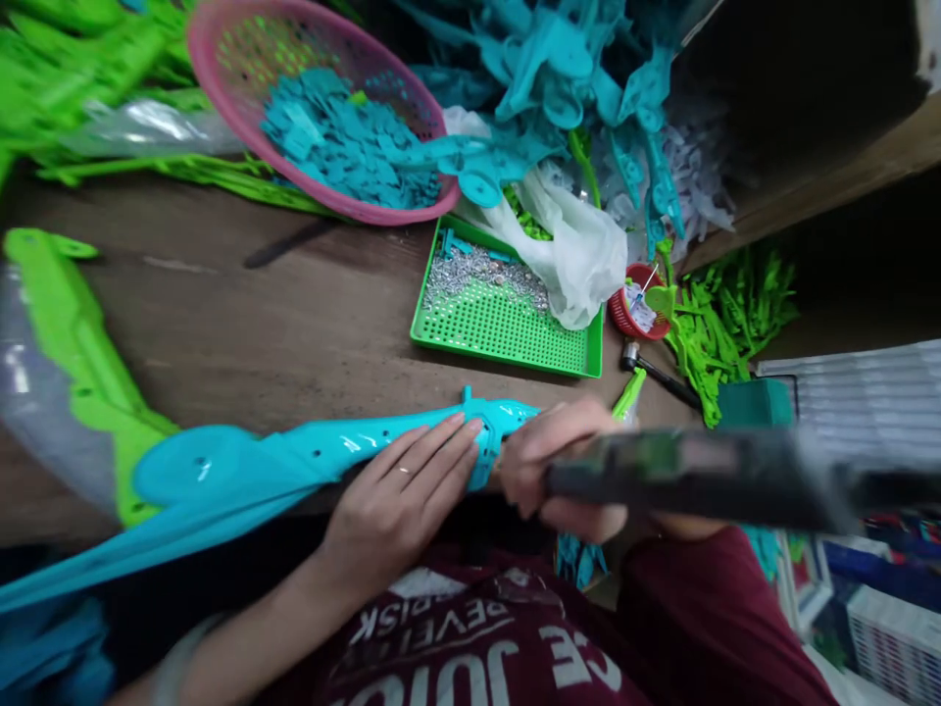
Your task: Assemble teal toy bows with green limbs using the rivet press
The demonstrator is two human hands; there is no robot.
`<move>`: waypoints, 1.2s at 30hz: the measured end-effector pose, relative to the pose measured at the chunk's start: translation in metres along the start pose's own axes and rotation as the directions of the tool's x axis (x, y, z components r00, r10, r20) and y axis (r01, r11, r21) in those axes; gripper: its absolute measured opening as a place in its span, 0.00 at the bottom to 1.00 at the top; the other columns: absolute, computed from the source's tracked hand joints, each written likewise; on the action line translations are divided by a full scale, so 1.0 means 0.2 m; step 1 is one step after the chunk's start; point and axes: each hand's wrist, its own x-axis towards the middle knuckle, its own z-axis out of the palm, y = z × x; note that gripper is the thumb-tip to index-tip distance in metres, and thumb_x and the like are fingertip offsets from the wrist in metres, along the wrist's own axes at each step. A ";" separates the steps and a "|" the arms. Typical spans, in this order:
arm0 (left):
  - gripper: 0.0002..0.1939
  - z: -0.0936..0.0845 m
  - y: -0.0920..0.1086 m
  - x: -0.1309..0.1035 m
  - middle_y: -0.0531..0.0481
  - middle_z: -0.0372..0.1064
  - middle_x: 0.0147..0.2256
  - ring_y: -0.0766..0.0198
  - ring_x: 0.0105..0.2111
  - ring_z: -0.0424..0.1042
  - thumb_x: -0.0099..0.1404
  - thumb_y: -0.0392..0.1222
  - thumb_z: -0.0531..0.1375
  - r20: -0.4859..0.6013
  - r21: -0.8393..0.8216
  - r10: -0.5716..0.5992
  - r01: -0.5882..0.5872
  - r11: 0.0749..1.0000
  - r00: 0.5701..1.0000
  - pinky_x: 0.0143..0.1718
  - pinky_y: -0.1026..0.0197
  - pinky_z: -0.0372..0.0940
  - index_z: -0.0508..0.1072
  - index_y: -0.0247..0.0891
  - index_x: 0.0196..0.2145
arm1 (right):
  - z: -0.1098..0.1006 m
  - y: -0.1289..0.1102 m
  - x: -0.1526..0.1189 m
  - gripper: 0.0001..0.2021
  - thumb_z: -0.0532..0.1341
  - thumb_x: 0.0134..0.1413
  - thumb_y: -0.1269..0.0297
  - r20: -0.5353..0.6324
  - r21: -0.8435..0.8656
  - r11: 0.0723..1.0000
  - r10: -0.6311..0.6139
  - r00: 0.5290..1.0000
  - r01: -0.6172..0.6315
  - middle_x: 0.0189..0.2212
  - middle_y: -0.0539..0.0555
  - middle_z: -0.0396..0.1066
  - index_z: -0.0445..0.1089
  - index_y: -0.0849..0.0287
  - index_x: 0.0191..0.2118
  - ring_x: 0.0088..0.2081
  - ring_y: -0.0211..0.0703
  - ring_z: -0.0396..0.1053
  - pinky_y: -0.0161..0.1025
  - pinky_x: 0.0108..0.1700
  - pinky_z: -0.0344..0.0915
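Observation:
A long turquoise plastic shell [345, 443] lies along the table's near edge, its broad rounded end to the left. My left hand [401, 500] rests flat on it, fingers stretched side by side, a ring on one; the thumb is hidden. At the shell's right end, my right hand [563, 461] is closed round an electric screwdriver [683, 476], a thick dark stick held nearly level and smeared by motion. Its tip is hidden behind my fingers. Under the shell's left end is a lime-green plastic shell [80, 348].
A green perforated tray [507, 338] holds small metal screws. Behind it stands a pink basket [221, 108] of turquoise pieces. A red basket [624, 319] and a hammer [662, 375] lie right. Turquoise parts [544, 59] and green parts [724, 314] are heaped around the table [294, 324].

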 end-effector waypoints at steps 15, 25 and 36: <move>0.13 0.13 -0.58 1.09 0.41 0.74 0.43 0.58 0.43 0.72 0.72 0.25 0.48 0.623 0.385 -0.046 -0.255 0.887 0.781 0.43 0.58 0.65 0.72 0.26 0.44 | -0.43 0.14 0.00 0.16 0.64 0.57 0.66 -0.647 0.104 0.976 -0.081 0.758 0.192 0.22 0.41 0.66 0.64 0.49 0.50 0.20 0.35 0.67 0.35 0.25 0.69; 0.15 0.00 -0.52 0.77 0.44 0.70 0.39 0.62 0.33 0.69 0.68 0.25 0.49 0.620 0.396 -0.141 -0.153 0.905 0.772 0.30 0.62 0.62 0.74 0.33 0.41 | -0.51 0.20 0.05 0.16 0.66 0.54 0.66 -0.765 0.196 0.974 0.077 0.639 0.117 0.22 0.42 0.67 0.66 0.52 0.48 0.20 0.35 0.68 0.35 0.24 0.67; 0.16 0.10 -0.43 0.78 0.43 0.69 0.41 0.57 0.42 0.68 0.74 0.36 0.49 0.425 0.018 -0.136 0.142 0.990 0.895 0.41 0.55 0.66 0.76 0.36 0.46 | -0.42 0.13 0.07 0.16 0.67 0.54 0.65 -0.699 0.226 0.974 0.140 0.701 0.031 0.23 0.42 0.68 0.67 0.54 0.48 0.21 0.35 0.69 0.35 0.25 0.68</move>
